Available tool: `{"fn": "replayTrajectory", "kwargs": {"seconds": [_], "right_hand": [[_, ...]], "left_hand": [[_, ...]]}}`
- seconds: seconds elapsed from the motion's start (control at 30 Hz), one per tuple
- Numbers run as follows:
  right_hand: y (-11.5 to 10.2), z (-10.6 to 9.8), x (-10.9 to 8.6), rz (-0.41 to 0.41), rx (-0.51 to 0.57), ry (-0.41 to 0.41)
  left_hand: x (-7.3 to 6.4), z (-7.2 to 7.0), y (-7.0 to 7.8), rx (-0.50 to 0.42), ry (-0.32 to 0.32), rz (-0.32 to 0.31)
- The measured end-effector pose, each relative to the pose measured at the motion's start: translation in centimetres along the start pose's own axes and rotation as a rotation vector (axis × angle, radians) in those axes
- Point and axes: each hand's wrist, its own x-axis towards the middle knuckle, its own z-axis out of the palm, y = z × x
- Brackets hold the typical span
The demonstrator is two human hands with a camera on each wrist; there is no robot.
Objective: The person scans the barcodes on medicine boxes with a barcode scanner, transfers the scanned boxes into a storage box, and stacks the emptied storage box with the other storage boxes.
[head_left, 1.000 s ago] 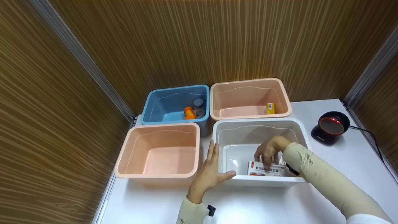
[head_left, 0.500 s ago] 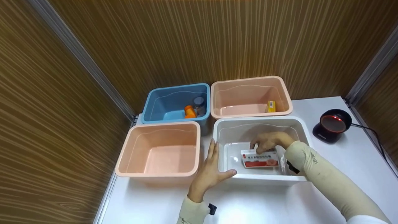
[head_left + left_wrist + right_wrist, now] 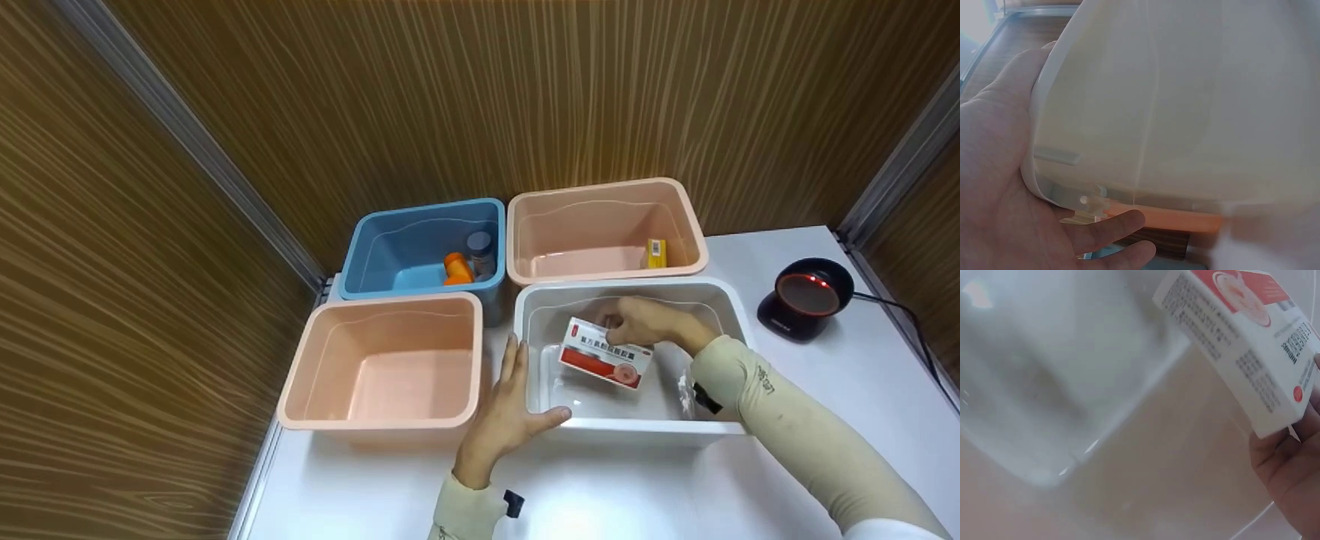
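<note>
Inside the white bin point(image 3: 637, 424), my right hand point(image 3: 649, 324) pinches a red-and-white medicine box point(image 3: 600, 356) by its upper edge. The box hangs tilted above the bin floor, its printed front towards the head camera. In the right wrist view the medicine box point(image 3: 1247, 343) shows its printed side, with curled fingers point(image 3: 1275, 450) at one end. My left hand point(image 3: 501, 420) rests against the near left corner of the white bin, thumb and fingers spread straight. The left wrist view shows that hand point(image 3: 1022, 157) along the outside of the bin wall point(image 3: 1185, 112).
A peach bin point(image 3: 379, 424) stands left of the white one. Behind are a blue bin point(image 3: 390, 291) with orange and grey-capped bottles point(image 3: 480, 251), and another peach bin point(image 3: 600, 196) holding a yellow box point(image 3: 656, 253). A black scanner point(image 3: 806, 298) with a cable stands right.
The medicine box has come up from the near side of the white bin, moving away and to the left, and now tilts. My left hand stays where it was.
</note>
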Motion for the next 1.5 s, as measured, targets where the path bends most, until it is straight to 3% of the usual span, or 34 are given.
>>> {"fn": "replayTrajectory", "kwargs": {"seconds": [0.1,0.2,0.33,0.47,0.57,0.73,1.0,1.17,1.3,1.4,1.5], "right_hand": [[-0.4,0.0,-0.1,-0.003,0.01,0.012],[-0.6,0.0,-0.1,-0.006,0.088,0.002],[-0.8,0.0,-0.1,-0.017,0.288,-0.022],[-0.9,0.0,0.0,-0.122,0.433,-0.033],[-1.0,0.0,-0.1,-0.143,0.414,-0.042],[-1.2,-0.1,-0.6,-0.058,0.336,-0.087],[-1.4,-0.3,-0.8,-0.129,0.372,-0.12],[-1.3,-0.6,-0.6,-0.104,0.417,-0.023],[-1.4,-0.7,-0.7,-0.082,0.362,0.076],[-1.5,-0.8,-0.6,-0.131,0.328,0.174],[-1.8,-0.9,-0.5,-0.199,0.269,0.321]], "left_hand": [[-0.1,-0.1,0.0,-0.008,-0.008,-0.005],[-0.1,-0.1,0.0,-0.012,-0.01,-0.004],[-0.2,0.0,-0.1,-0.005,0.002,0.008],[-0.3,0.1,-0.2,-0.002,0.011,0.012],[-0.3,0.2,-0.2,-0.007,0.008,-0.002],[-0.3,0.1,-0.1,0.0,0.001,0.004],[-0.3,-0.2,-0.2,0.003,0.003,0.04],[-0.2,-0.2,-0.2,-0.007,-0.004,0.036],[-0.1,-0.1,-0.2,-0.004,-0.013,0.022],[0.0,-0.1,-0.2,-0.006,-0.012,0.01],[0.0,-0.2,-0.1,-0.009,-0.013,0.005]]}}
